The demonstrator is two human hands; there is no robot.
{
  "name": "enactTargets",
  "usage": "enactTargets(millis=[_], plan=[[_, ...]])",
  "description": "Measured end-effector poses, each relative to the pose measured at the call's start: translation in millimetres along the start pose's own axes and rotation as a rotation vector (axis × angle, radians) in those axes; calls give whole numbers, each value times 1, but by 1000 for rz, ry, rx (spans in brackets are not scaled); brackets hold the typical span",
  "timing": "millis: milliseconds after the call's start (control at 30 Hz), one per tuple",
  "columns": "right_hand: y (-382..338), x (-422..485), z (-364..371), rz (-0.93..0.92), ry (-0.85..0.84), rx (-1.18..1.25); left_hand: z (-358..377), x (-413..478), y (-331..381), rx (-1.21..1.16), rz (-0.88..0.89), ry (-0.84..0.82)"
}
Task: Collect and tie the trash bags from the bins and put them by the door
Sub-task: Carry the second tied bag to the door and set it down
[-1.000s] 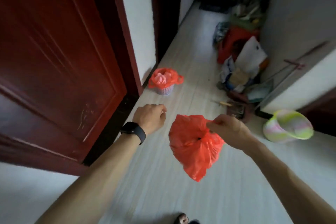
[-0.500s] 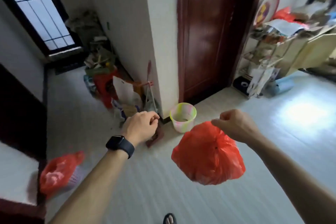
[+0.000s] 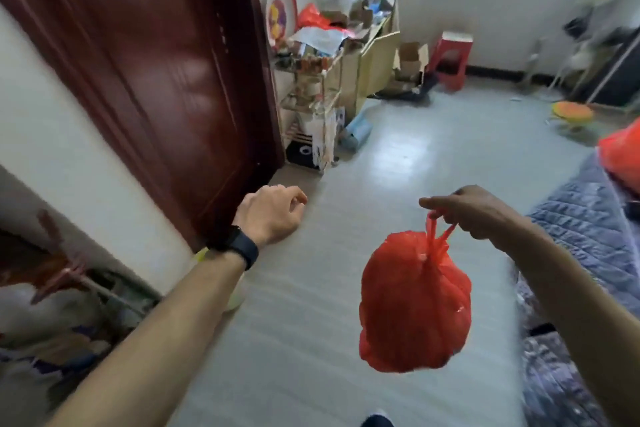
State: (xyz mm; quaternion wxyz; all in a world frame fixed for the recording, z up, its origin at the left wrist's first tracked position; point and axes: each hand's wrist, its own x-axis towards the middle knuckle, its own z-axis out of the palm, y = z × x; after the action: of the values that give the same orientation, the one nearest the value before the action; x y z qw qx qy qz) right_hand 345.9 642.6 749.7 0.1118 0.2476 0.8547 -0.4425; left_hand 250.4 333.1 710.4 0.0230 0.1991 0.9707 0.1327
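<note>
The red trash bag hangs in the air above the pale tiled floor, clear of everything, carried by the person's right hand. That hand is pinched shut on the bag's twisted handle loops, just above the knotted neck, and the body of the bag droops below it in a rounded lump. The left hand, with a dark smartwatch on the wrist, holds nothing; its fingers are loosely curled and it floats out in front near the foot of the dark red door. From the way the thin plastic sags and wrinkles without pulling the handles into a hard line, I would guess the load is light and soft. The film looks slick and easy to tear, so the gathered neck or the loops seem the sound place to hold it, never the belly. It should slump and settle wherever it is set down. Another patch of red plastic shows at the right edge above a grey quilted bedcover; whether it is a second trash bag I cannot tell.
</note>
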Motion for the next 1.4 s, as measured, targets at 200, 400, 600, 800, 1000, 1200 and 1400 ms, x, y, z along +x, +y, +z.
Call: enactTargets(millis=[200, 400, 600, 800, 1000, 1200, 1400], plan=[[41, 97, -61, 54, 175, 137, 35, 166, 68, 77, 190, -102], [57, 225, -149, 82, 292, 249, 56, 347, 158, 54, 284, -111], [48, 345, -266, 87, 371, 265, 57, 512, 245, 42, 355, -129], [56, 471, -387, 35, 500, 307, 86, 674, 328, 69, 414, -57], [80, 600, -514, 88, 608, 311, 121, 861, 428, 118, 539, -59], [116, 702, -653, 167, 740, 359, 142, 1023, 569, 160, 694, -32], [178, 803, -788, 178, 834, 398, 186, 1159, 733, 88, 829, -6]])
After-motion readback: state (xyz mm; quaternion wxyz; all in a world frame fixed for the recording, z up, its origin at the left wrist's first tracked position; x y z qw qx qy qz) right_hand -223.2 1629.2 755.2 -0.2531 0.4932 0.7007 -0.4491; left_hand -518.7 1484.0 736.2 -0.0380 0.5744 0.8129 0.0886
